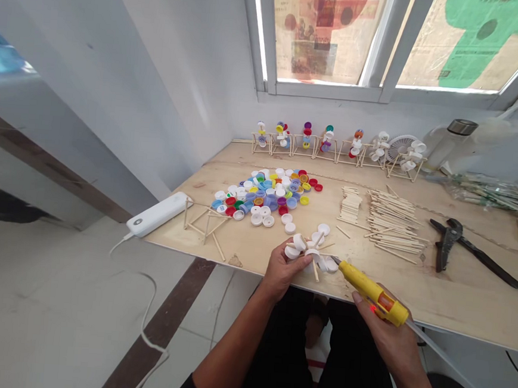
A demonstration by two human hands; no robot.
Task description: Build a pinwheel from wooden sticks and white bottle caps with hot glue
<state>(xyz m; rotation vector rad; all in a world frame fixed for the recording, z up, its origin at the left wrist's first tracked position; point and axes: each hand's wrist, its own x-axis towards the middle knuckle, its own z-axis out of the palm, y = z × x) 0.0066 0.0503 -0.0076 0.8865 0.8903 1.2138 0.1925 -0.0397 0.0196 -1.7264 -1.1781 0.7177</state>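
Note:
My left hand (281, 270) is closed on a small wheel of white bottle caps and wooden sticks (312, 253), held just over the table's front edge. In my right hand (389, 330) is a yellow hot glue gun (370, 291), a red light glowing on its side and a glue stick trailing from its back. The gun's nozzle points left and is close to the wheel's right side; whether it touches a cap I cannot tell. Left of the wheel, a stick frame (207, 221) stands near the edge. Beyond it lies a heap of colourful bottle caps (266, 191).
Piles of cut sticks (394, 219) lie right of centre, beside black-handled cutters (450, 245). Several finished cap wheels on stick frames (328, 142) line the wall, near a small fan (400, 148) and a bottle (451, 143). A white power strip (161, 213) rests at the left edge.

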